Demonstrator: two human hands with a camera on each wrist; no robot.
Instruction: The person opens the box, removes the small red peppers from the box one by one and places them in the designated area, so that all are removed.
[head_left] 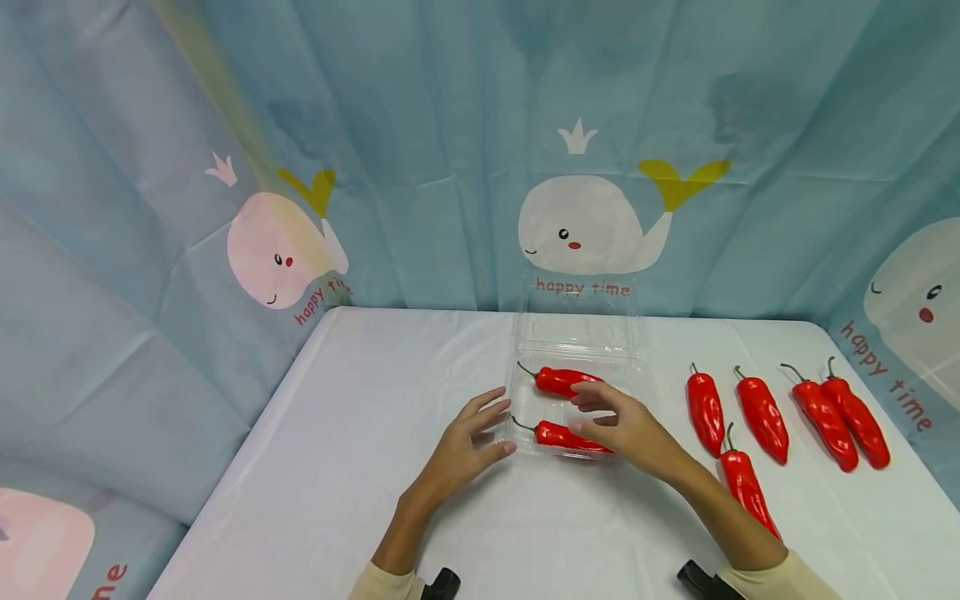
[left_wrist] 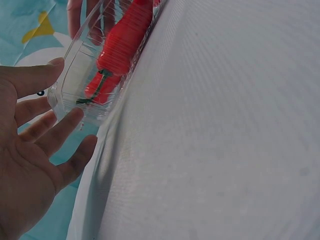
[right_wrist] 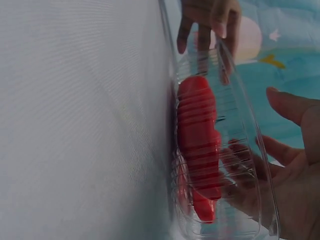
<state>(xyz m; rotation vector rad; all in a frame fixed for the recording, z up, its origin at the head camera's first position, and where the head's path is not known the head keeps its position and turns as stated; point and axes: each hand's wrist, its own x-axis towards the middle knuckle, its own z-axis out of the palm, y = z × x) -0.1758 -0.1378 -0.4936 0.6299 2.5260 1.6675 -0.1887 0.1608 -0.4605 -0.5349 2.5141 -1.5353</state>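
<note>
A clear plastic clamshell box (head_left: 517, 429) lies with its lid raised at the back. Inside are two red chili peppers, a rear one (head_left: 555, 381) and a front one (head_left: 555, 435), stems to the left. My left hand (head_left: 468, 442) is at the box's left side, fingers spread; in the left wrist view its thumb and fingers are close to the rim, and contact is hard to tell. My right hand (head_left: 626, 425) hovers over the box's right part, covering the peppers' tips. The right wrist view shows its fingers (right_wrist: 282, 150) relaxed, partly seen through the plastic wall, thumb apart.
Several more red chili peppers lie on the white cloth to the right, among them one (head_left: 705, 410) nearest the box and one (head_left: 742, 483) beside my right forearm. The white-covered table (head_left: 360, 433) ends at a blue whale-print curtain (head_left: 435, 167) at the back.
</note>
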